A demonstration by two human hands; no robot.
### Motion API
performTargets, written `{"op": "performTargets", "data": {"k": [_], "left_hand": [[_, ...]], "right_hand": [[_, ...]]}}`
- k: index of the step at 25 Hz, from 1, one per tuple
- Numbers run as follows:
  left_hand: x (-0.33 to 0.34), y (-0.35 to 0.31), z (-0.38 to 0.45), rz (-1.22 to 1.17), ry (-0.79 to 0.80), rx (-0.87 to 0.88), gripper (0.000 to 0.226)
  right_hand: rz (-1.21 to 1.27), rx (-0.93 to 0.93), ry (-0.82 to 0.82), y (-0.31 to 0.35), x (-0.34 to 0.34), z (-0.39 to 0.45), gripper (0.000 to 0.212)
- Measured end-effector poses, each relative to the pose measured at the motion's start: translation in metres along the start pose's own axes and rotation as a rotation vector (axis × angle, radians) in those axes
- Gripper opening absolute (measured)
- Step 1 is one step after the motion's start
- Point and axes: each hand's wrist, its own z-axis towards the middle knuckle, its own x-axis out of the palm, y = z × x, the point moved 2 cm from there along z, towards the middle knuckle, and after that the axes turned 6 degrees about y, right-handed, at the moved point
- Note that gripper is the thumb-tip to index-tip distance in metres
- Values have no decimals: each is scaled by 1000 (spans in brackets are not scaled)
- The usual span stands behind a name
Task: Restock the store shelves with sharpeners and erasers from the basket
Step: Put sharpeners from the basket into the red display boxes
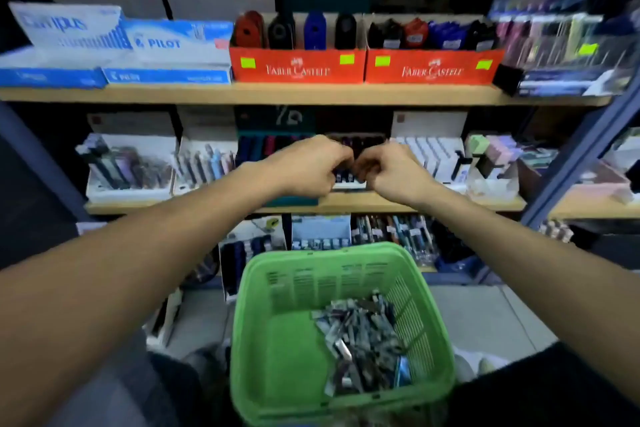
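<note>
The job looks partly done, with plenty left. Both hands are out at the middle shelf [346,201], working at a small display box [349,163] of dark items in the centre of the row. The left hand [308,166] has its fingers curled in toward the box, and the right hand [388,168] is curled the same way, the two almost touching. Something small seems pinched between them, but the fingers hide it and the picture is blurred, so I cannot tell which hand holds what.

The green basket [433,340] sits low in front of the person, below the arms. A heap of small wrapped packets [363,340] lies in its right and near part; the left part of its floor is bare. So a good share of stock, in my judgement, has yet to go up.

On the top shelf [294,94], two red boxes [298,66] stand side by side, both holding upright sharpeners [315,29] in red, black and blue. To their left are blue and white pen boxes [166,55]. On the middle shelf, white trays [128,184] left of the hands hold pens, and another on the right holds pale blocks [429,152], perhaps erasers.
</note>
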Motion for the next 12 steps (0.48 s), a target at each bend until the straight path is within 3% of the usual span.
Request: {"op": "performTargets", "data": {"k": [3,7,9,12], "left_hand": [[73,-3,-14,3,262,-62,30],[166,-5,-29,-137,456,-170,43],[212,-3,-37,-238,525,-251,40],[265,3,-48,-364,636,-374,34]], "right_hand": [[-66,90,379,-29,60,-32,33],[-314,117,772,-52,135,-62,41],[-329,182,885,-66,169,-73,46],[-300,339,901,-98,215,-82,44]]}}
